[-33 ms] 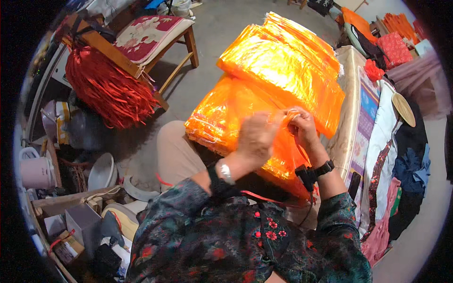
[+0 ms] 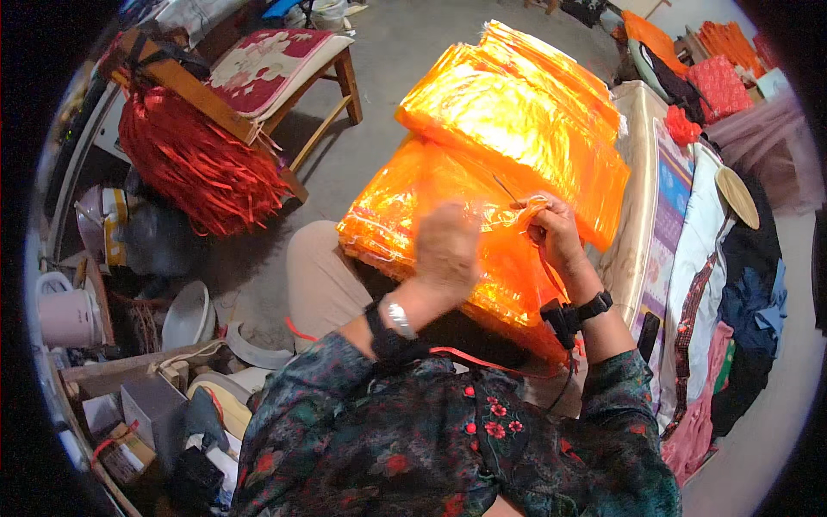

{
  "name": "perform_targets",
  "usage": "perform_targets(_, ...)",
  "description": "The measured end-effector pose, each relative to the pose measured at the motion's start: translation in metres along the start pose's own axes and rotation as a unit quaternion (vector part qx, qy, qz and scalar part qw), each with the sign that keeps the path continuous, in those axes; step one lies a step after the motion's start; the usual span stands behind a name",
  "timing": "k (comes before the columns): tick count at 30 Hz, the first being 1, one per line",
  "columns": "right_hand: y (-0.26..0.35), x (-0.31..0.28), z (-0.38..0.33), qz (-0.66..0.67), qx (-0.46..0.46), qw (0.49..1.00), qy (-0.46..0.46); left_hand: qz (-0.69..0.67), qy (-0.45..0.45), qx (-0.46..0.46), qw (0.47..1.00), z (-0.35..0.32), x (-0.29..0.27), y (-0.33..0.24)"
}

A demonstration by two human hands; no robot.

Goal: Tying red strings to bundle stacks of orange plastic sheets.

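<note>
I'm probably gathering film (image 2: 504, 246), my right hand (image 2: 556, 229) pinching a fold to hold steady next; left hand (image 2: 446, 250) too blurred to tell.

the right hand (image 2: 554, 227) pinches orange plastic (image 2: 517, 121); the left hand (image 2: 448, 250), blurred, is near; a chair (image 2: 274, 69) stands upper left.

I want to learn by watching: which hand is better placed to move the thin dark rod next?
Probably the right hand: its grip is on bunched glossy orange plastic sheeting, beside the thin dark rod. The left hand is blurred and farther from it.
</note>
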State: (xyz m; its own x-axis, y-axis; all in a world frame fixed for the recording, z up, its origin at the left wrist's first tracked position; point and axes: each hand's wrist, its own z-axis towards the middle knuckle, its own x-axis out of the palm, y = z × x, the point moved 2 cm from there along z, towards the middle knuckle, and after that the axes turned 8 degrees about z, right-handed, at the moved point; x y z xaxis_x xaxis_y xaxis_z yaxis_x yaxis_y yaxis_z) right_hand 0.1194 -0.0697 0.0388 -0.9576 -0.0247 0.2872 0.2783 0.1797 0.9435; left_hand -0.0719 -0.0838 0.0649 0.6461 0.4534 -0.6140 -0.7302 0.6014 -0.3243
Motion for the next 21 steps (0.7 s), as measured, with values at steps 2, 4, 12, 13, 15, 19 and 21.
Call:
perform_targets(2,0.002,0.000,-0.001,-0.010,-0.002,1.000,0.002,0.058,0.070,-0.067,0.994,-0.009,-0.015,0.029)
perform_targets(4,0.001,0.002,-0.001,-0.059,-0.005,0.998,0.024,0.023,0.144,-0.121,0.982,-0.019,-0.020,0.046)
perform_targets(12,-0.007,0.005,-0.004,-0.253,-0.022,0.962,0.097,-0.563,0.104,-0.433,0.697,-0.027,0.008,0.029)
perform_targets(13,-0.004,0.007,-0.005,-0.257,-0.043,0.960,0.100,-0.544,0.118,-0.441,0.704,-0.026,0.008,0.027)
perform_targets(15,0.000,0.012,-0.007,-0.286,-0.060,0.951,0.106,-0.531,0.130,-0.431,0.718,-0.025,0.009,0.021)
perform_targets(19,0.004,0.022,-0.012,-0.276,0.004,0.958,0.074,-0.449,0.188,-0.373,0.790,-0.020,0.023,0.005)
perform_targets(21,0.005,0.026,-0.012,-0.224,-0.015,0.969,0.101,-0.333,0.286,-0.256,0.861,-0.013,0.034,-0.007)
